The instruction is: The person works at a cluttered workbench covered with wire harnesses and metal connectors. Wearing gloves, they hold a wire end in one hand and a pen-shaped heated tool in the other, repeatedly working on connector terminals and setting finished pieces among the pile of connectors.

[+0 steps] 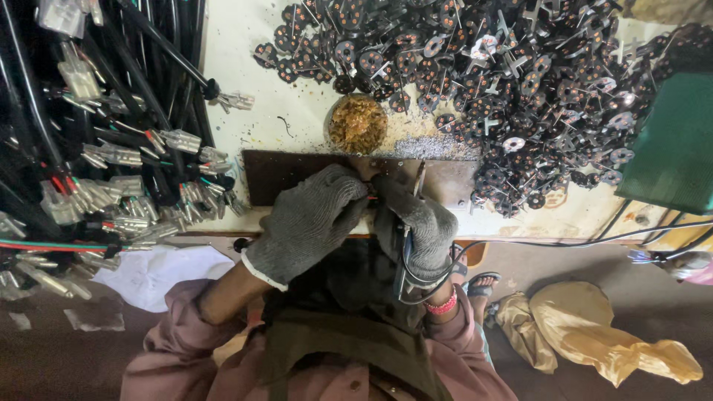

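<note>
Working at the near edge of a brown metal plate (290,172), the gloved left hand (312,219) pinches a small red-wired part (369,197) between closed fingertips; the gloved right hand (416,223) clamps a soldering iron (405,249), tip just beside that part

Free passage on the surface (297,111) is limited to the pale strip left of the amber-filled round dish (357,122), between the wire harness bundle (111,171) on the left and the pile of dark metal parts (505,82) covering the far and right areas. The brown metal plate (297,174) lies along the near edge, both gloved hands occupying its middle. A green box (672,141) blocks the right edge.
</note>
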### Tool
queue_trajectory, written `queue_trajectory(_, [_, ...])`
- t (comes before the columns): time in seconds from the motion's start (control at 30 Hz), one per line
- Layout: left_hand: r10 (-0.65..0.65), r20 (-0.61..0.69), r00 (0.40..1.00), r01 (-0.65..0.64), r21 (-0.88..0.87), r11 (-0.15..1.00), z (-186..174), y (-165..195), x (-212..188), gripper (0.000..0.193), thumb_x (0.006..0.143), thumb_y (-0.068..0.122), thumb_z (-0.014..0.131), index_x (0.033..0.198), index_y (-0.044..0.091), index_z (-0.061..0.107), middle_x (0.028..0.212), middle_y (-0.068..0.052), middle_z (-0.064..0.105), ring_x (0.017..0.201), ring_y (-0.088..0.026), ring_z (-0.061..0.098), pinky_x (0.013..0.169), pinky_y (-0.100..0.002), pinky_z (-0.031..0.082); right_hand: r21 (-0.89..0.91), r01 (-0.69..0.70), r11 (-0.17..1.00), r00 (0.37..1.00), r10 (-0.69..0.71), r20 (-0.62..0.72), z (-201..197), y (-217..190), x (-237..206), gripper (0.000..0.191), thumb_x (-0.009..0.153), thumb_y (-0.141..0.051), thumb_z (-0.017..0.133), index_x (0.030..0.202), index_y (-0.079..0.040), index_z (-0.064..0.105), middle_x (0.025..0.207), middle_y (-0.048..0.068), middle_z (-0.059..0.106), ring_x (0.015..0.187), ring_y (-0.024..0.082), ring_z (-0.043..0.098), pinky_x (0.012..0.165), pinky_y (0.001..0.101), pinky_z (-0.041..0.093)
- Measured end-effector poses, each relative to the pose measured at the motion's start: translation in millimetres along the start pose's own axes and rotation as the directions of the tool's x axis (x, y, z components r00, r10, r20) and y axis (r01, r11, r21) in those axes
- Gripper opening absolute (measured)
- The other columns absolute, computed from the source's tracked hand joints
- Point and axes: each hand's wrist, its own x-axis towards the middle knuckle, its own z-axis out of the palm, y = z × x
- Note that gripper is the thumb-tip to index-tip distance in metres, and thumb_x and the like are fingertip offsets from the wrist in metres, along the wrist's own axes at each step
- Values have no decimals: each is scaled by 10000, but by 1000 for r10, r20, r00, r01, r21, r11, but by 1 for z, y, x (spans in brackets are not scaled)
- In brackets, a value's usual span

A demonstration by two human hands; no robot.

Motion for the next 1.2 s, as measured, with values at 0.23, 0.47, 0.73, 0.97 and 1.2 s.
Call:
queue_trajectory(0.23, [24,-60,998,-23,8,1000,2,3,3,119,967,189,700,1000,98,630,1071,-109,652,883,-347,688,673,-459,559,103,-103,989,991,93,95,-7,1,2,424,781,-106,885,1178,-105,736,1067,99,779,889,232,782,788,316,606])
queue_trajectory(0.47, [116,-80,990,-109,96,989,5,-3,8,135,918,163,721,996,98,632,1069,-107,665,946,-341,686,735,-446,576,137,-83,987,996,77,47,-2,3,0,421,801,-40,873,1184,-114,717,1040,83,775,894,219,781,804,307,609])
queue_trajectory(0.73, [148,-75,986,-133,170,976,11,-8,6,137,920,173,715,992,89,634,1052,-117,667,938,-337,681,725,-443,568,229,-79,970,994,61,85,-7,1,3,473,807,-48,878,1232,-86,675,1088,95,767,908,211,776,813,304,611])
queue_trajectory(0.97, [178,-64,982,-161,215,963,12,-8,5,157,908,163,710,1004,68,630,1041,-133,654,930,-335,677,716,-440,567,263,-98,960,993,76,92,-9,4,-2,393,891,-58,825,1253,-74,671,1150,116,765,947,217,780,834,303,613])
queue_trajectory(1.2, [176,-61,983,-160,207,965,11,-6,8,130,908,133,694,967,59,605,1032,-141,640,921,-346,666,688,-449,560,182,-60,982,997,51,53,-10,25,-45,203,861,-89,748,1058,-92,697,967,99,720,817,251,735,711,338,564])
